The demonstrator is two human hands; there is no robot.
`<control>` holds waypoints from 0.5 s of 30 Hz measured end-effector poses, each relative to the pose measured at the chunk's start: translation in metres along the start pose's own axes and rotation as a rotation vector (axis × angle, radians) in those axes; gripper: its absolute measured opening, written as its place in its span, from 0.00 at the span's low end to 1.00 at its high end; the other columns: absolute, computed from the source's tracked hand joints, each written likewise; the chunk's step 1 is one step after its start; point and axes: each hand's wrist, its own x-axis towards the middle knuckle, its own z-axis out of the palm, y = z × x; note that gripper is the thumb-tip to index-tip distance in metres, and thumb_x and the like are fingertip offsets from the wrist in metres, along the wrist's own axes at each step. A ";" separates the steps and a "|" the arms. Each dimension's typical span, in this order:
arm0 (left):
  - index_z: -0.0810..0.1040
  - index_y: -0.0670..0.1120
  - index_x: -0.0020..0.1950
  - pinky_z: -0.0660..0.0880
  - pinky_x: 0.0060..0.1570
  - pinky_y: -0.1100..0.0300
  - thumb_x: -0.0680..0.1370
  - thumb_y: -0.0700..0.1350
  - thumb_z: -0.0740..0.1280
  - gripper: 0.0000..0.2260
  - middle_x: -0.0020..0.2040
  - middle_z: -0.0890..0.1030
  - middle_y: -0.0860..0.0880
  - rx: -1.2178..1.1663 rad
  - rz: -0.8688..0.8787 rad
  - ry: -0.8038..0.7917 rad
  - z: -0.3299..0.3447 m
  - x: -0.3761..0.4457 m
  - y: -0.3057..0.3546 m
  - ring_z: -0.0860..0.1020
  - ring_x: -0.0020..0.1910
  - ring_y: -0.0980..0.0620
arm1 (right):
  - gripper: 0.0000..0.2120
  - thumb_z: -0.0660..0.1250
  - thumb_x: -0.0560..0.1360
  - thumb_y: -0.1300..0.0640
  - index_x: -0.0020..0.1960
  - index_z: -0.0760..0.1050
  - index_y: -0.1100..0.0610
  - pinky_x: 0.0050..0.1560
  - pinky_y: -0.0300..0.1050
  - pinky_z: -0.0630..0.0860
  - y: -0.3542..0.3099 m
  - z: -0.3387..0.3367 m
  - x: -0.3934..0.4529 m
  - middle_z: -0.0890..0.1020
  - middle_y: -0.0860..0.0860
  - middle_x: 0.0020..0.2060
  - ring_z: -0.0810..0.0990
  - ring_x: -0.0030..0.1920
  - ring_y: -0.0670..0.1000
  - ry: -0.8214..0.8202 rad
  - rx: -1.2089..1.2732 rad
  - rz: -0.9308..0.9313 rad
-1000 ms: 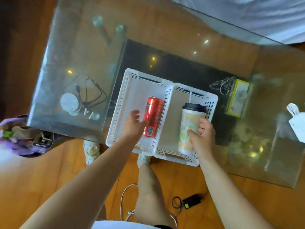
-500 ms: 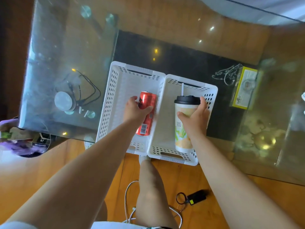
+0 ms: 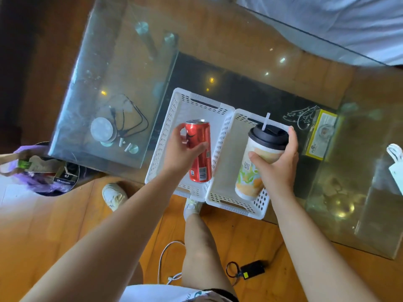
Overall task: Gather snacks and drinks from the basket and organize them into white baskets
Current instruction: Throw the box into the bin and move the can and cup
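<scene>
Two white perforated baskets stand side by side at the glass table's near edge. My left hand (image 3: 182, 152) grips a red soda can (image 3: 199, 149), held raised and nearly upright over the left basket (image 3: 174, 112). My right hand (image 3: 278, 161) grips a tall paper cup (image 3: 254, 171) with a black lid and a white straw, held over the right basket (image 3: 234, 203). Both baskets look bare under the hands.
A yellow-edged box (image 3: 320, 136) lies right of the baskets. A round puck with black cables (image 3: 102, 129) sits under the glass at left. A bag of items (image 3: 32, 168) stands on the floor at far left. A black charger (image 3: 250, 269) lies by my feet.
Both hands have closed round the drinks and lifted them: the can rose from lying in the left basket, the cup rose in the right basket.
</scene>
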 end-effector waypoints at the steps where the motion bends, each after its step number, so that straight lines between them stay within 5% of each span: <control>1: 0.65 0.55 0.63 0.75 0.43 0.61 0.70 0.43 0.73 0.26 0.47 0.74 0.57 -0.034 0.015 -0.005 -0.010 -0.008 0.002 0.77 0.50 0.51 | 0.44 0.76 0.64 0.55 0.69 0.54 0.35 0.46 0.32 0.66 -0.009 -0.002 -0.006 0.64 0.41 0.58 0.69 0.50 0.37 -0.005 0.022 -0.021; 5: 0.64 0.55 0.65 0.75 0.50 0.56 0.68 0.40 0.74 0.31 0.54 0.76 0.51 -0.139 0.046 -0.001 -0.059 -0.037 -0.001 0.77 0.52 0.53 | 0.43 0.76 0.63 0.55 0.69 0.56 0.38 0.49 0.31 0.69 -0.045 0.007 -0.036 0.66 0.44 0.67 0.70 0.62 0.43 -0.054 0.086 -0.078; 9: 0.67 0.61 0.52 0.74 0.41 0.69 0.61 0.41 0.75 0.27 0.51 0.78 0.55 -0.238 0.050 0.075 -0.121 -0.061 -0.017 0.78 0.47 0.62 | 0.41 0.76 0.62 0.55 0.67 0.58 0.40 0.49 0.24 0.71 -0.086 0.038 -0.077 0.66 0.43 0.65 0.70 0.63 0.44 -0.140 0.121 -0.171; 13: 0.67 0.57 0.52 0.74 0.41 0.67 0.57 0.43 0.74 0.29 0.51 0.78 0.52 -0.317 -0.005 0.199 -0.193 -0.077 -0.050 0.78 0.49 0.55 | 0.38 0.76 0.62 0.58 0.63 0.58 0.41 0.57 0.47 0.77 -0.121 0.092 -0.124 0.67 0.46 0.63 0.73 0.60 0.43 -0.263 0.141 -0.238; 15: 0.67 0.54 0.54 0.77 0.42 0.62 0.56 0.44 0.74 0.30 0.49 0.79 0.54 -0.331 -0.038 0.264 -0.234 -0.083 -0.072 0.79 0.49 0.53 | 0.37 0.76 0.62 0.59 0.61 0.58 0.40 0.55 0.44 0.77 -0.135 0.127 -0.149 0.69 0.44 0.60 0.74 0.57 0.38 -0.326 0.126 -0.262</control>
